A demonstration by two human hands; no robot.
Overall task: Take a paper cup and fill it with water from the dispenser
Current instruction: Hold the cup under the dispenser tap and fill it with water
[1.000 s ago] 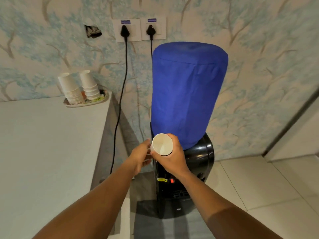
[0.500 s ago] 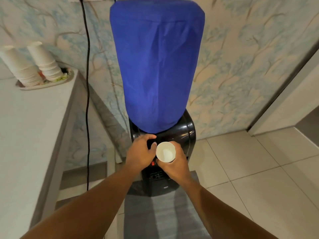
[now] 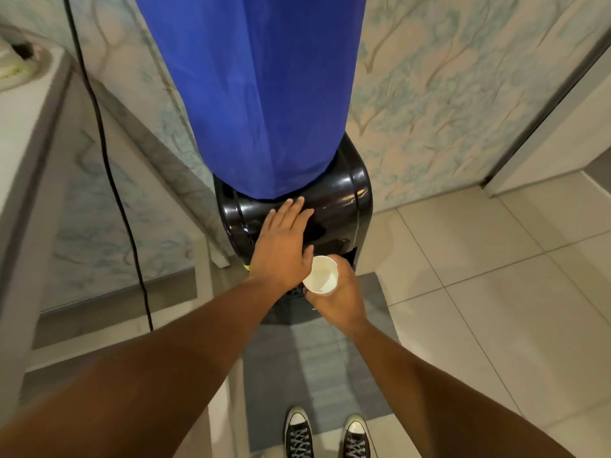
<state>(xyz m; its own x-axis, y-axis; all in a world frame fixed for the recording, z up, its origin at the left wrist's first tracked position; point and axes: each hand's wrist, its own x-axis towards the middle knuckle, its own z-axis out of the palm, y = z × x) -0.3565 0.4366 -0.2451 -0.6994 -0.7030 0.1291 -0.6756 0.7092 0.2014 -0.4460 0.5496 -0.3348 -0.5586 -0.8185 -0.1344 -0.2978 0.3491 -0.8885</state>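
A white paper cup (image 3: 320, 274) is upright in my right hand (image 3: 339, 297), held low against the front of the black water dispenser (image 3: 344, 206). Its inside looks white; I cannot tell whether water is in it. My left hand (image 3: 286, 244) lies flat with fingers spread on the dispenser's glossy top front, just left of the cup. A tall bottle under a blue cloth cover (image 3: 261, 94) stands on the dispenser. The taps are hidden behind my hands.
A white counter (image 3: 20, 133) runs along the left, with a tray edge (image 3: 20, 66) at its far end. A black power cable (image 3: 109, 166) hangs between counter and dispenser. A grey mat (image 3: 317, 365) lies under my shoes (image 3: 327, 436). Tiled floor opens to the right.
The view has tilted down and moved closer to the dispenser. My left hand has opened and slid up flat onto the dispenser top. The cup has dropped lower in front of the dispenser.
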